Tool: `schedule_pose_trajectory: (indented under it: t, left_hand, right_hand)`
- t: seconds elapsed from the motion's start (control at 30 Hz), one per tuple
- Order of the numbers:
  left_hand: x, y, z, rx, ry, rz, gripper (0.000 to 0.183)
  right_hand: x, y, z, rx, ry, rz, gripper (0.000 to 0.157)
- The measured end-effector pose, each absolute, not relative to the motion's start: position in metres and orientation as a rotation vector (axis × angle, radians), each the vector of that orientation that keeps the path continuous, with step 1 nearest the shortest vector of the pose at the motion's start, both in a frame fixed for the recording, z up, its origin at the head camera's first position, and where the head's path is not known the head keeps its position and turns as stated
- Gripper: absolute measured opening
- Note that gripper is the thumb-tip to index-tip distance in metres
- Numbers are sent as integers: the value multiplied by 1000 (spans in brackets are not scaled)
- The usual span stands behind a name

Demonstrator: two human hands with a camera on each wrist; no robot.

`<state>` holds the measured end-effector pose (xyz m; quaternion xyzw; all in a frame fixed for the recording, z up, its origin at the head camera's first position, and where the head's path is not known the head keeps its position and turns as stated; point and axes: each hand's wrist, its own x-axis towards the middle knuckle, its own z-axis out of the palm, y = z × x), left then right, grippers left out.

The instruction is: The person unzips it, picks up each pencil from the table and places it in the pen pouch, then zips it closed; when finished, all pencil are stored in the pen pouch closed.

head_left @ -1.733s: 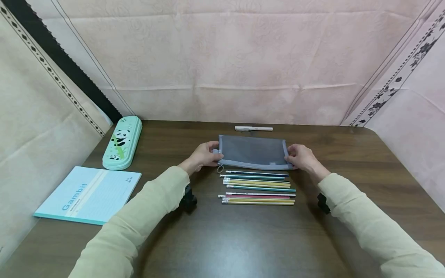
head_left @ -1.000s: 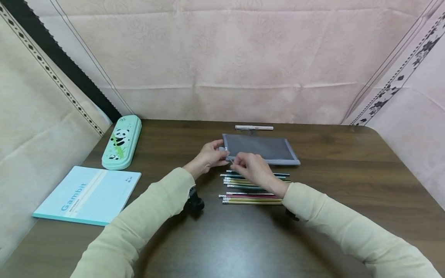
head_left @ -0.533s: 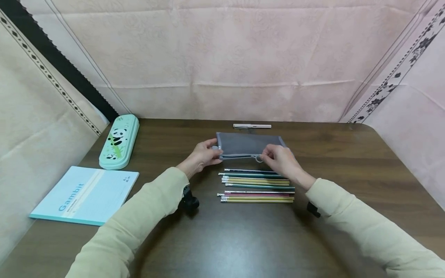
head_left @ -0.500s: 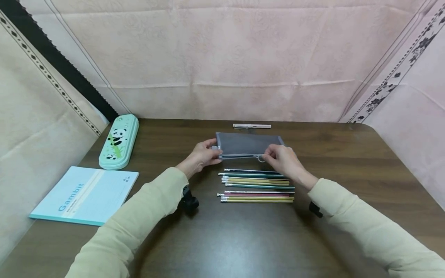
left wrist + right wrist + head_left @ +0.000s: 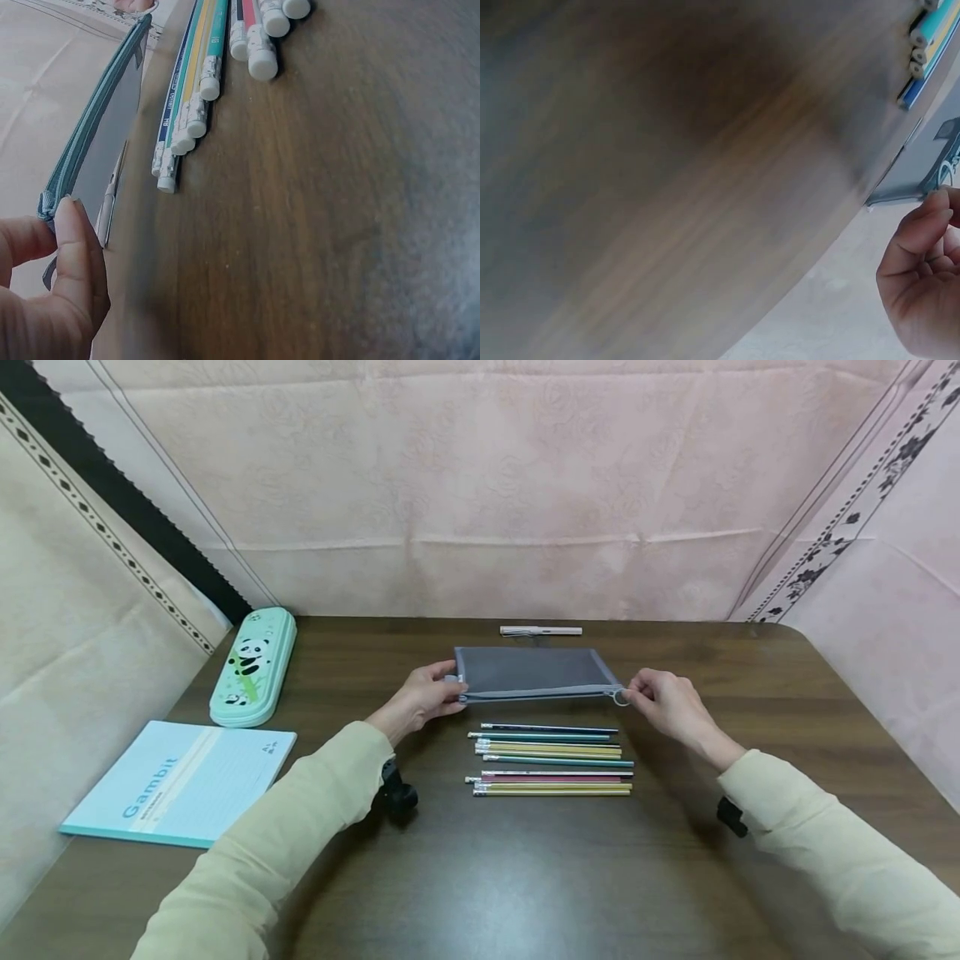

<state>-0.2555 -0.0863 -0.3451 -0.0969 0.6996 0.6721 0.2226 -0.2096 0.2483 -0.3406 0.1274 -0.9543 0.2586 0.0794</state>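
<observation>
A grey mesh zipper pouch (image 5: pixel 532 668) with a pale blue border is held up above the desk, its zipper edge toward the person. My left hand (image 5: pixel 420 697) pinches its left front corner; the left wrist view shows thumb and finger at the zipper's end (image 5: pixel 56 199). At the right front corner my right hand (image 5: pixel 671 706) pinches the ring-shaped zipper pull (image 5: pixel 620 698), also seen as a ring (image 5: pixel 945 174) in the right wrist view. Two groups of pencils (image 5: pixel 551 760) lie side by side in front of the pouch, eraser ends to the left.
Behind the pouch lies a white pen (image 5: pixel 540 631). To the left are a mint pencil case (image 5: pixel 253 668) with a panda print and a light blue notebook (image 5: pixel 180 785). Cloth (image 5: pixel 450 485) hangs beyond the desk's back edge.
My right hand left the pouch's right corner, took the zipper pull at the left end and drew it along the edge to the right end. The left hand kept its grip on the left corner.
</observation>
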Motion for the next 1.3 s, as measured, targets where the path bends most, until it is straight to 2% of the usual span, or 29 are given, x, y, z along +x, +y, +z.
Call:
schedule_pose_trajectory:
  t: [0.63,0.7,0.8,0.97,1.13,1.3]
  left_hand:
    - [-256,-87,-345,-231,1875,1912,63]
    - [-254,-84,-344,-234,1872,1914,62]
    - [-253,-81,-343,-235,1861,1912,60]
    - [-254,-77,-345,-255,1818,1909,59]
    - [-255,-77,-347,-261,1827,1890,56]
    - [-255,-84,-352,-271,1929,1986,51]
  right_hand:
    - [-207,273,-336,363,-3008,824,9]
    - [-209,273,-335,365,-3053,905,12]
    - [-215,269,-333,361,-3064,1079,27]
    - [-225,259,-332,245,-3067,1348,42]
    - [-231,256,-335,20,-3072,1574,48]
    - [-230,256,-341,-185,-2873,2062,52]
